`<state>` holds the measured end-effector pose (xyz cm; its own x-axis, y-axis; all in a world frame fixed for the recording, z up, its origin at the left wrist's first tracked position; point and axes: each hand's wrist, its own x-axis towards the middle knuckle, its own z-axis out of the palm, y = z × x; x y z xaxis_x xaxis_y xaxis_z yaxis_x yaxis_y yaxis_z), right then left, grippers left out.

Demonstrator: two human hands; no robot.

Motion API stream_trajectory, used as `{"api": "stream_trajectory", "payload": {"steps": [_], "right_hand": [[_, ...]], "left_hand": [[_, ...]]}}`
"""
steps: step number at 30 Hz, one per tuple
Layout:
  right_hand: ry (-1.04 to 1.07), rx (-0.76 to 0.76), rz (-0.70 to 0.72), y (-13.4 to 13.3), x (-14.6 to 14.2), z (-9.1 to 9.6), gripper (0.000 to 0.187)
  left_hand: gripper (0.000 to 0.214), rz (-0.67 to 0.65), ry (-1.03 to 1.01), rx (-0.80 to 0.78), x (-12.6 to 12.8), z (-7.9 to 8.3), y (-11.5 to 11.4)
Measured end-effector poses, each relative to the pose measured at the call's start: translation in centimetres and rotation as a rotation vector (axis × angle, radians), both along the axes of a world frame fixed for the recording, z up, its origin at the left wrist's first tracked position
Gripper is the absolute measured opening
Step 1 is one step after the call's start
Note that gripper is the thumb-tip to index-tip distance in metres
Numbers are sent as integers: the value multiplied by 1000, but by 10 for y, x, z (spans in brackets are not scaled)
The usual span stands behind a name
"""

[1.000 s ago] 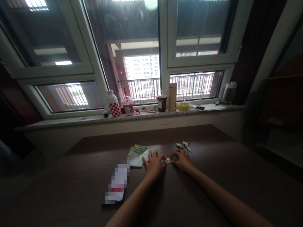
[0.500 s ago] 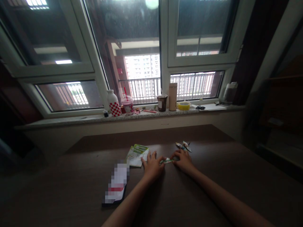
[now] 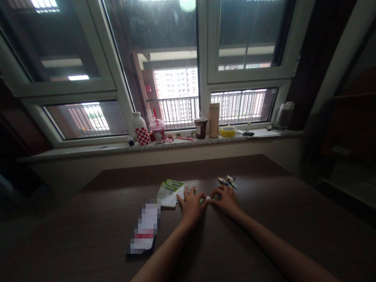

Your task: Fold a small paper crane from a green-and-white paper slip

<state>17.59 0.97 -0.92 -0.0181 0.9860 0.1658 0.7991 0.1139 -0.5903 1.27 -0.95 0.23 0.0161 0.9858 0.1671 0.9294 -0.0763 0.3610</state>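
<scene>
Between my two hands, low over the brown table point(image 3: 96, 219), is a small folded green-and-white paper strip point(image 3: 208, 198). My left hand point(image 3: 191, 207) pinches its left end with thumb and forefinger, the other fingers spread toward the green-and-white printed paper sheets point(image 3: 169, 194). The right end is gripped by the bent fingertips of my right hand point(image 3: 226, 201), which cover much of the strip. Just beyond my right hand lie small folded paper pieces point(image 3: 228, 181) with pointed ends.
A phone point(image 3: 144, 229), its screen blurred out, lies left of my left forearm. Along the windowsill point(image 3: 176, 144) stand a checkered bottle point(image 3: 141, 129), a pink drink cup point(image 3: 158, 131), a dark cup point(image 3: 201, 128), a tan flask point(image 3: 214, 120), yellow tape point(image 3: 228, 132) and black scissors point(image 3: 248, 134).
My hands have come closer together, fingertips now nearly meeting. Less of the strip shows between them, with a whiter part visible. The sheets, the phone and the folded pieces stay put.
</scene>
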Motion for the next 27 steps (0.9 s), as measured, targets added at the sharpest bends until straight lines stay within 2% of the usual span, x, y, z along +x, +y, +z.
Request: {"api": "stream_trajectory", "payload": {"steps": [6, 10, 19, 27], "right_hand": [[9, -43, -19, 3, -5, 2, 21], [31, -56, -35, 4, -6, 2, 21], [56, -107, -55, 10, -4, 0, 32], [47, -64, -32, 11, -2, -2, 34]], "left_hand": [[23, -32, 1, -25, -1, 2, 1], [24, -36, 3, -95, -4, 4, 1], [28, -116, 54, -151, -8, 8, 2], [32, -124, 54, -209, -13, 12, 1]]}}
